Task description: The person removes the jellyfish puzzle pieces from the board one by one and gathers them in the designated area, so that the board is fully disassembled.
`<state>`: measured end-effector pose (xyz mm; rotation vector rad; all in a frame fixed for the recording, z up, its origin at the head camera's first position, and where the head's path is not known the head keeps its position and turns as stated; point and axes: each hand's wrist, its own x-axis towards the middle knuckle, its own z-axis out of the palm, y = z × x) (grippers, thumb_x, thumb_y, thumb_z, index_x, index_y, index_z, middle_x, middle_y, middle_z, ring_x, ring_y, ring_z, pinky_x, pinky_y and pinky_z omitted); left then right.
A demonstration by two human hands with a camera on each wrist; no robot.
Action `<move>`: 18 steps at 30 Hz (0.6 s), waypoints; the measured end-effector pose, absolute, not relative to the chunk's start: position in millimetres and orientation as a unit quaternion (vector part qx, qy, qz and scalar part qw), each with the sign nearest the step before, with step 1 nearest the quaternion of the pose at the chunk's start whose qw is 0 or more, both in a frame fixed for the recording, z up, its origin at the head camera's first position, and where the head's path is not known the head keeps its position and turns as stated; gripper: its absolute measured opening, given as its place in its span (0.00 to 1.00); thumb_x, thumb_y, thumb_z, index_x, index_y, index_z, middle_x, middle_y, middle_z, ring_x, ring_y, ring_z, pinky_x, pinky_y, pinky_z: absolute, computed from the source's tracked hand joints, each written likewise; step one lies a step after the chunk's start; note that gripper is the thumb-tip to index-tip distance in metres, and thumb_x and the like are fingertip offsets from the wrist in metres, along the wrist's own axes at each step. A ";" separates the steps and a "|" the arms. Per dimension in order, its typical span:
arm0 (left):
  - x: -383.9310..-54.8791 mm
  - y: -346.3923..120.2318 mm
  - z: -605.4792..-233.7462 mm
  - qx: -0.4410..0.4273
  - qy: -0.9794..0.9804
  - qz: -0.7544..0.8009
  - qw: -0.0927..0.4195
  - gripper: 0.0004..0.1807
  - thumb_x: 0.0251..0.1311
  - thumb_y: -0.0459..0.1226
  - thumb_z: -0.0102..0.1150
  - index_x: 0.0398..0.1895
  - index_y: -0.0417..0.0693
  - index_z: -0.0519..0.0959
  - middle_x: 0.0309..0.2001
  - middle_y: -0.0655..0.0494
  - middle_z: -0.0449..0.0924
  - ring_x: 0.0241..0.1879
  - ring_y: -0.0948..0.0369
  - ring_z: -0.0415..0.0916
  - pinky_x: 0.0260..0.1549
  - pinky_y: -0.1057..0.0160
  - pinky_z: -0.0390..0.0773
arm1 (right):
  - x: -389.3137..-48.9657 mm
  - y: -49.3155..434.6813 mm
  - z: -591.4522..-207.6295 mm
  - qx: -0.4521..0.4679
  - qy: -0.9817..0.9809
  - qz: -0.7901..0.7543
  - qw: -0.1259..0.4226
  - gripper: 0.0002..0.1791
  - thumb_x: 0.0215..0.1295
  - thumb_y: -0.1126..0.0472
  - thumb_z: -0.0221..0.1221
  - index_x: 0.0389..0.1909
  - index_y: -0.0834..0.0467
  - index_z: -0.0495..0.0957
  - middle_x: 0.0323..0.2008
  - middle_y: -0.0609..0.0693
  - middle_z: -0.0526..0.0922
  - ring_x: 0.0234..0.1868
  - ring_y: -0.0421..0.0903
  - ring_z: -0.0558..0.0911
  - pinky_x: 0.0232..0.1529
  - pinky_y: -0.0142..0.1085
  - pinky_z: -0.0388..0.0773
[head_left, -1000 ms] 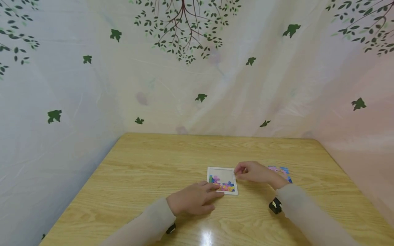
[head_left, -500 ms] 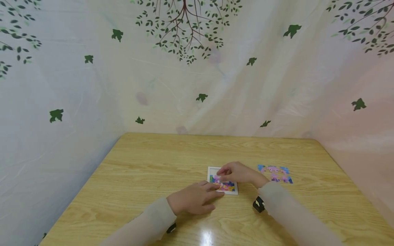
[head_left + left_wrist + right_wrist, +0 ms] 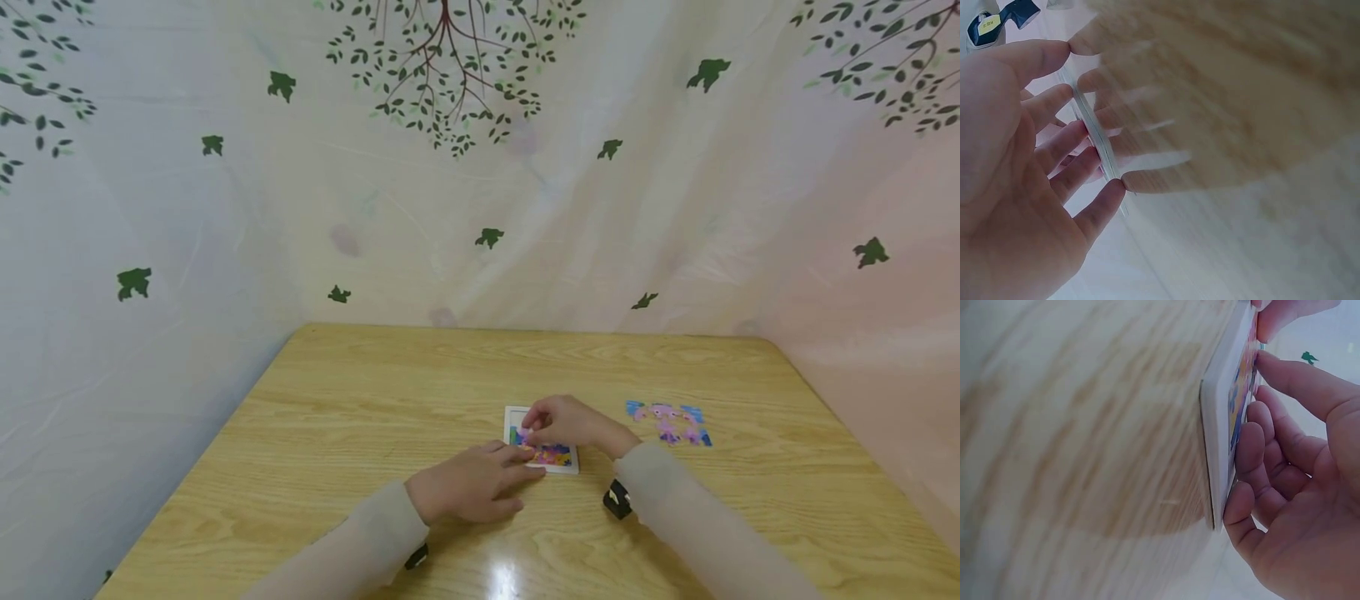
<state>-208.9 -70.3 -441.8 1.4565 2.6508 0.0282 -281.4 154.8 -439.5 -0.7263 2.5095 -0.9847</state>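
Note:
A small white-framed jigsaw puzzle [image 3: 564, 470] lies on the table in the head view, its lower part filled with pink, yellow and blue pieces. My left hand [image 3: 472, 485] rests flat, straight fingers spread over the frame's lower left corner and the table beside it. Over the tray's middle, my right hand [image 3: 576, 423] pinches a puzzle piece between thumb and forefinger, right at the filled part; the fingers mostly hide it. In the right wrist view, the thumb tip touches the colourful puzzle surface, and the other fingers curl beside the frame's edge [image 3: 1213, 444].
Right of the frame, several loose pink and blue puzzle pieces [image 3: 670, 423] lie grouped on the wooden table [image 3: 360, 392]. A pale curtain [image 3: 420, 208] printed with leaves and birds hangs behind the table and on both sides. Each wrist wears a black camera strap [image 3: 617, 500].
My right hand has moved left from the frame's right edge to its middle with the piece, uncovering the loose pieces. My left hand has stayed in place.

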 end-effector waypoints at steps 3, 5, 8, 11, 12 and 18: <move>-208.4 -70.8 -441.1 0.479 0.876 0.011 0.060 0.29 0.76 0.50 0.50 0.78 0.59 0.65 0.77 0.52 0.62 0.73 0.52 0.62 0.71 0.54 0.64 | -280.6 152.4 -439.1 -0.244 0.888 -0.349 0.175 0.08 0.66 0.60 0.68 0.43 0.58 0.83 0.34 0.45 0.80 0.35 0.42 0.76 0.39 0.34 0.75; -207.8 -71.0 -440.3 0.478 0.876 0.012 0.062 0.29 0.76 0.50 0.50 0.78 0.60 0.65 0.77 0.52 0.62 0.73 0.52 0.62 0.71 0.53 0.64 | -279.6 151.6 -437.6 -0.241 0.889 -0.350 0.172 0.08 0.66 0.61 0.68 0.43 0.58 0.82 0.34 0.46 0.80 0.36 0.42 0.77 0.40 0.34 0.76; -206.8 -70.9 -437.8 0.476 0.877 0.012 0.065 0.29 0.77 0.50 0.50 0.78 0.60 0.65 0.77 0.52 0.62 0.73 0.52 0.62 0.71 0.54 0.64 | -278.1 151.2 -435.7 -0.242 0.887 -0.356 0.169 0.09 0.65 0.62 0.69 0.42 0.60 0.81 0.35 0.47 0.81 0.37 0.42 0.77 0.41 0.34 0.76; -206.1 -70.7 -435.8 0.478 0.876 0.013 0.065 0.29 0.76 0.50 0.50 0.78 0.59 0.65 0.77 0.52 0.62 0.73 0.53 0.62 0.71 0.54 0.65 | -277.2 151.1 -434.7 -0.249 0.884 -0.359 0.166 0.09 0.65 0.63 0.69 0.42 0.60 0.80 0.36 0.47 0.81 0.38 0.42 0.77 0.43 0.35 0.77; -205.9 -70.6 -435.1 0.478 0.876 0.014 0.066 0.29 0.76 0.50 0.51 0.78 0.59 0.65 0.76 0.52 0.62 0.73 0.53 0.62 0.71 0.55 0.65 | -277.2 151.1 -434.9 -0.250 0.883 -0.360 0.166 0.09 0.65 0.63 0.69 0.42 0.59 0.79 0.37 0.47 0.81 0.38 0.42 0.78 0.43 0.36 0.77; -205.0 -70.2 -433.4 0.478 0.875 0.019 0.068 0.29 0.76 0.49 0.51 0.78 0.59 0.65 0.76 0.52 0.63 0.72 0.54 0.63 0.70 0.55 0.65 | -278.1 152.6 -436.7 -0.274 0.876 -0.362 0.161 0.08 0.68 0.62 0.66 0.41 0.57 0.77 0.36 0.46 0.82 0.39 0.42 0.79 0.43 0.36 0.77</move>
